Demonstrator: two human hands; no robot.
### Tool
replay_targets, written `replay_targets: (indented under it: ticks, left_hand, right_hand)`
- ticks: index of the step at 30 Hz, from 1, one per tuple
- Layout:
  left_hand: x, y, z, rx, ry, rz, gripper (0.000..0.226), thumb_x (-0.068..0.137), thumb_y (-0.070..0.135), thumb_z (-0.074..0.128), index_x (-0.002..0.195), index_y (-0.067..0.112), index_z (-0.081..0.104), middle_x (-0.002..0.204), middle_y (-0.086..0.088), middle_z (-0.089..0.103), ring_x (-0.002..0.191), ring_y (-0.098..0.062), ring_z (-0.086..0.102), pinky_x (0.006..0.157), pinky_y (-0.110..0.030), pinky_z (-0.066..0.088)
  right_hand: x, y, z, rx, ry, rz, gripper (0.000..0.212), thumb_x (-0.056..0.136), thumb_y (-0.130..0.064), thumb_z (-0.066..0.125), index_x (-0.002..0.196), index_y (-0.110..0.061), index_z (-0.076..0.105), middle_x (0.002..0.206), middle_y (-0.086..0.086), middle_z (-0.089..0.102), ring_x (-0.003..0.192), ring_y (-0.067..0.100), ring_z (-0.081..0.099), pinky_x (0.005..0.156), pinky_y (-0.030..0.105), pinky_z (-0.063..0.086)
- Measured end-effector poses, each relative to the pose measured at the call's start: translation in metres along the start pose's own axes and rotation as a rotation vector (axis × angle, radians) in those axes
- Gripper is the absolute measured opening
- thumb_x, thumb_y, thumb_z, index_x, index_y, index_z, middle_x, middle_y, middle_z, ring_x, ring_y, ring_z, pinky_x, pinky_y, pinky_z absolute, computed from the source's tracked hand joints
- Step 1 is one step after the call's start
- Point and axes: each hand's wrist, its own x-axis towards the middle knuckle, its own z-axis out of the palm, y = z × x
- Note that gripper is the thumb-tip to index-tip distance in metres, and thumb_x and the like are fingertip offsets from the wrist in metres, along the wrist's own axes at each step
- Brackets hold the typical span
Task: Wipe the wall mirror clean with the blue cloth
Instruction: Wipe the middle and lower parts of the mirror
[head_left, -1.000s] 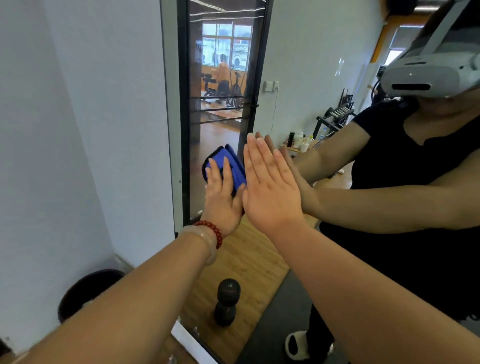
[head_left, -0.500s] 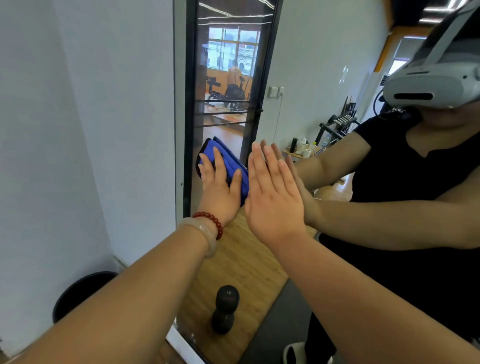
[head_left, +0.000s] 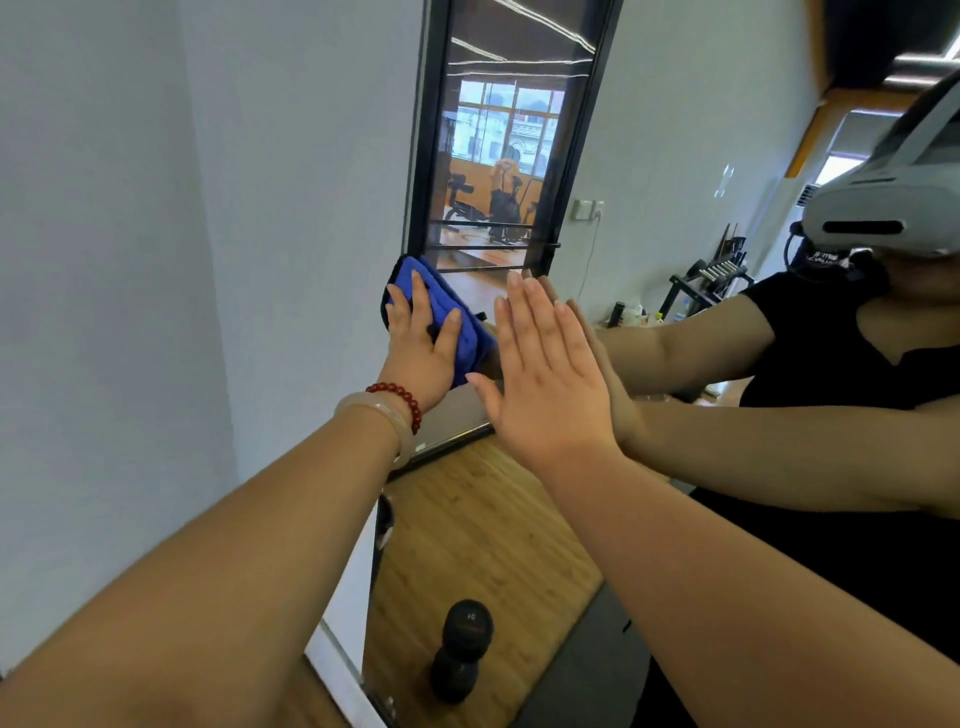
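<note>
The left hand (head_left: 421, 353), fingers straight, presses the folded blue cloth (head_left: 470, 340) to the wall mirror (head_left: 675, 130) near its left edge. The right hand (head_left: 545, 384) lies spread, seemingly on the glass. Soft and light, the cloth needs flat-palm pressure.

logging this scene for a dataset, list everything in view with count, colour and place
wall mirror: 1, dark-edged glass, on the wall, centre to right
blue cloth: 1, blue, flat on the mirror near its left edge
wall: 1, white, left of the mirror
dumbbell: 1, black, low in the reflection, on wooden floor
headset: 1, pale grey, in the reflection, upper right
bead bracelet: 1, dark red, left wrist
bangle: 1, pale, left wrist, behind the beads
left hand: 1, fingers spread, presses the cloth on the glass
right hand: 1, flat against the glass, right of the cloth
</note>
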Motion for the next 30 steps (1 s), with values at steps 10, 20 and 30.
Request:
replay_targets:
  ticks: [10,20,30]
  left_hand:
    - [-0.018,-0.009,0.03,-0.051,0.025,0.036,0.067,0.103,0.042,0.031,0.15,0.034,-0.016,0.158,-0.002,-0.027,0.147,-0.021,-0.017,0.121,-0.044,0.005]
    - [-0.077,-0.007,0.05,-0.186,-0.09,-0.055,0.071,0.103,0.036,0.038,0.144,0.041,-0.019,0.155,0.004,-0.032,0.145,-0.014,-0.022,0.122,-0.041,0.003]
    - [-0.062,0.012,0.056,-0.159,0.026,-0.089,0.064,0.103,0.041,0.028,0.151,0.034,-0.014,0.158,-0.002,-0.026,0.147,-0.02,-0.02,0.121,-0.041,-0.004]
  right_hand:
    - [0.002,-0.002,0.01,-0.057,0.054,-0.012,0.073,0.097,-0.053,-0.006,0.146,-0.001,-0.025,0.15,0.019,-0.034,0.145,0.031,-0.024,0.115,0.044,-0.021]
    - [-0.001,-0.002,0.006,-0.098,0.038,-0.007,0.063,0.101,-0.04,-0.001,0.145,-0.001,-0.024,0.154,0.016,-0.03,0.146,0.028,-0.024,0.113,0.043,-0.024]
    - [-0.088,-0.006,0.006,0.083,0.156,0.225,0.071,0.09,-0.027,0.042,0.153,-0.005,0.019,0.162,0.01,0.007,0.15,0.021,0.004,0.122,0.039,0.0]
